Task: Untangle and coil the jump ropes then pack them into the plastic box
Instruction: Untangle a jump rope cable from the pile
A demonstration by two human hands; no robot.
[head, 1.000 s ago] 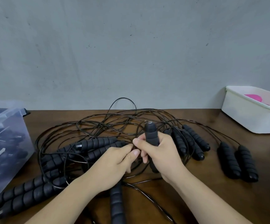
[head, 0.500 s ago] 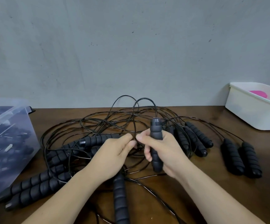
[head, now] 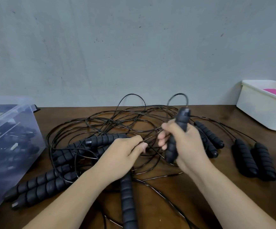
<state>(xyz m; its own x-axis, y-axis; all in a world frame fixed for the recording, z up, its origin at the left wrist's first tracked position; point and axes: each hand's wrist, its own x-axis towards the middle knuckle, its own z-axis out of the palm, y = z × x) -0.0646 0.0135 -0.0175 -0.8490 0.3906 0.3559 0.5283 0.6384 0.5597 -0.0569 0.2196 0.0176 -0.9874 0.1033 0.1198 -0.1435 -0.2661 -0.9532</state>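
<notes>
Drawing higher and rightward, the right hand (head: 185, 146) fists a black ribbed foam handle (head: 181, 120) while the left hand (head: 122, 152) pinches a thin black cord (head: 151, 138), teasing one rope from the mid-bench tangle (head: 117, 119); the clear plastic box (head: 10, 123) waits at the left edge.

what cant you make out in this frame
Head view:
Upright handle in right hand: motion-blurred; its cord lost in the tangle.
Near handle: top hidden under left hand.
Plastic box: contents hazy behind its wall, cut by left edge.
White tub: pink item mostly behind rim.
</notes>
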